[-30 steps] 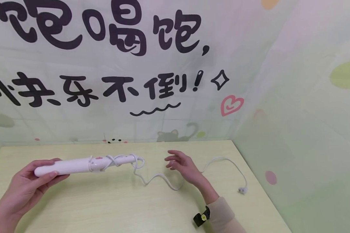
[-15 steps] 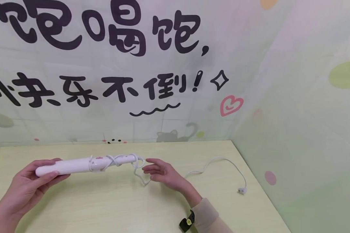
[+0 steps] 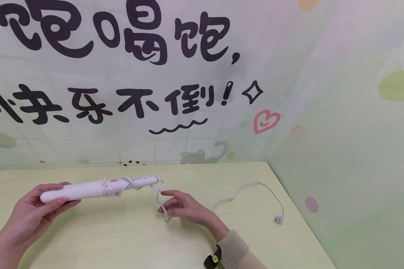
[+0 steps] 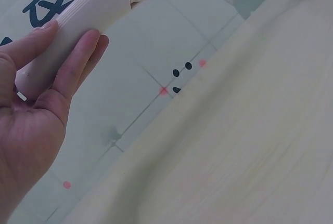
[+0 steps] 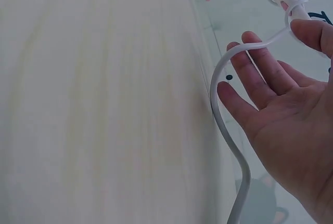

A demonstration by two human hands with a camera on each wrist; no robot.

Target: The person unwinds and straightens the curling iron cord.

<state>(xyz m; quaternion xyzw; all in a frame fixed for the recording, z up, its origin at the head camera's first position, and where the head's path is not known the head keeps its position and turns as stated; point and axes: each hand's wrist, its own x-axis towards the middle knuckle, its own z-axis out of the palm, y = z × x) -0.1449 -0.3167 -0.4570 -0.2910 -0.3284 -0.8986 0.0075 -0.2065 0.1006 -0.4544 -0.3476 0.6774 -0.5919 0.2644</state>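
Observation:
My left hand grips the thick, ribbed end of a white hair-styling iron, holding it raised and nearly level. Thumb and fingers wrap that end in the left wrist view, where the iron slants upward. Its thin white cord is wound crosswise round the slimmer far part, then hangs from the tip. Beside this hanging stretch is my right hand, fingers relaxed and spread. In the right wrist view, the cord runs across the fingertips of the right hand, which is not curled round it.
Behind my right hand the cord continues over the pale wooden table to a plug on the right. A printed backdrop with large black characters rises at the table's back edge, and another panel stands along the right side.
My right hand has moved left from mid-table to the hanging cord near the iron's tip, and the cord there has shifted. The left hand holds the iron almost still.

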